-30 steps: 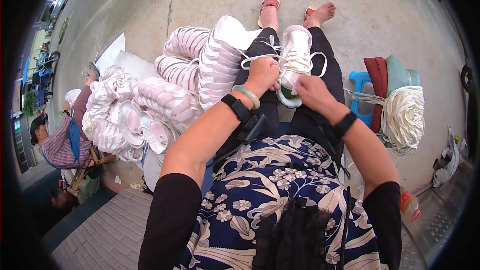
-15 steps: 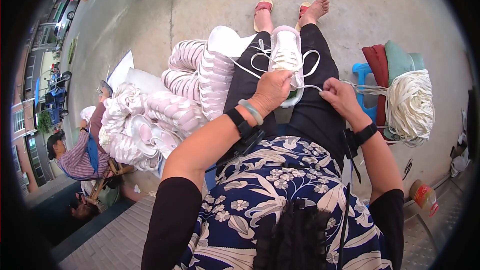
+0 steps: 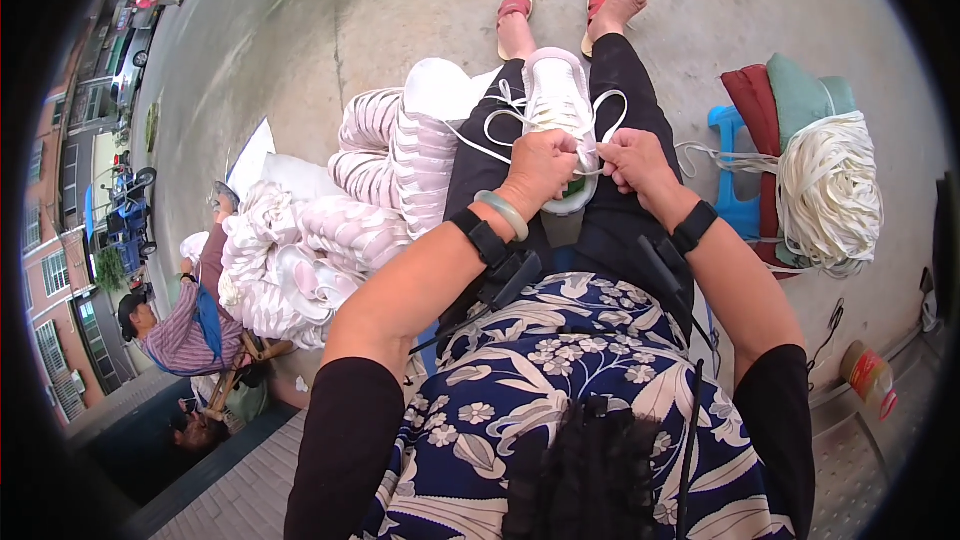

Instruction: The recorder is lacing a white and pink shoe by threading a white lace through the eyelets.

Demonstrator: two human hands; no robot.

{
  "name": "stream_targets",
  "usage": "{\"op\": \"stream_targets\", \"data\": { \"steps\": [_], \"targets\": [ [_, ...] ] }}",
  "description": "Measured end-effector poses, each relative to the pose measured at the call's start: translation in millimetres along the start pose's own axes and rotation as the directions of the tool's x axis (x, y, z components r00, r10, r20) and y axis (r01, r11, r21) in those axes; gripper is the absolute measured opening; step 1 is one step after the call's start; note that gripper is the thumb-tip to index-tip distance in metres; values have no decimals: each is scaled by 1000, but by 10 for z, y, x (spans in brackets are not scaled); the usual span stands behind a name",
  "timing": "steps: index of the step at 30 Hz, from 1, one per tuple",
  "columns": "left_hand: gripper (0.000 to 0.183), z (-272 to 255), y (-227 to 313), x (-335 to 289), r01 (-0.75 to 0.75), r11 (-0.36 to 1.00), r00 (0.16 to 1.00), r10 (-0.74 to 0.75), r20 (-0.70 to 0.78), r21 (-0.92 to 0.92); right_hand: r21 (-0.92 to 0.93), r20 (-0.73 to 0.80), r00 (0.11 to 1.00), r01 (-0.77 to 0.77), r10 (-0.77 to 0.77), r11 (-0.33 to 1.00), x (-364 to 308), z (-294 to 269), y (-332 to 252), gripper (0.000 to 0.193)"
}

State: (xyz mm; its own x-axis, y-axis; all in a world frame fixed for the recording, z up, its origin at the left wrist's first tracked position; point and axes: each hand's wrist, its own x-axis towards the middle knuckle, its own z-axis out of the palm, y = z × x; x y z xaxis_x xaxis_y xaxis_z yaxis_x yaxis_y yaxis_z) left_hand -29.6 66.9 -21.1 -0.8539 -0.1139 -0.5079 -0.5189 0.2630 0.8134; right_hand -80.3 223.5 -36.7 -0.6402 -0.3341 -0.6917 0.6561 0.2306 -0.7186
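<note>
A white shoe [image 3: 556, 80] with a pale pink trim rests on my lap between my thighs, toe pointing away from me. White lace [image 3: 612, 98] is threaded across its front, with loose loops out to both sides. My left hand [image 3: 542, 166] is closed at the left side of the shoe's opening, gripping its upper; the fingertips are partly hidden. Close by on the right, my right hand [image 3: 640, 168] pinches a lace at the edge of the opening. Something green shows inside the shoe.
Stacked white-and-pink shoe uppers [image 3: 375, 155] lie to my left, beside a heap of more [image 3: 300, 250]. On my right, a blue stool [image 3: 735, 125] bears red and green cushions [image 3: 800, 105] and a big bundle of white laces [image 3: 830, 190]. Another person [image 3: 185, 335] sits at far left.
My right hand has moved left and in to the shoe's opening, bringing the lace that was stretched out to the right. My left hand stays at the shoe.
</note>
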Motion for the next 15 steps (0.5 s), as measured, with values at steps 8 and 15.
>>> {"op": "stream_targets", "data": {
  "steps": [8, 15],
  "targets": [
    [11, 48, 69, -1, 9, 1000, 999, -8, 34, -29, 33, 18, 998, 54, -54, 998, 31, 68, 78, 17],
    [9, 93, -73, 81, -84, 985, 995, 90, -32, 151, 20, 124, 992, 22, -24, 1000, -2, -1, 39, 10]
  ]
}}
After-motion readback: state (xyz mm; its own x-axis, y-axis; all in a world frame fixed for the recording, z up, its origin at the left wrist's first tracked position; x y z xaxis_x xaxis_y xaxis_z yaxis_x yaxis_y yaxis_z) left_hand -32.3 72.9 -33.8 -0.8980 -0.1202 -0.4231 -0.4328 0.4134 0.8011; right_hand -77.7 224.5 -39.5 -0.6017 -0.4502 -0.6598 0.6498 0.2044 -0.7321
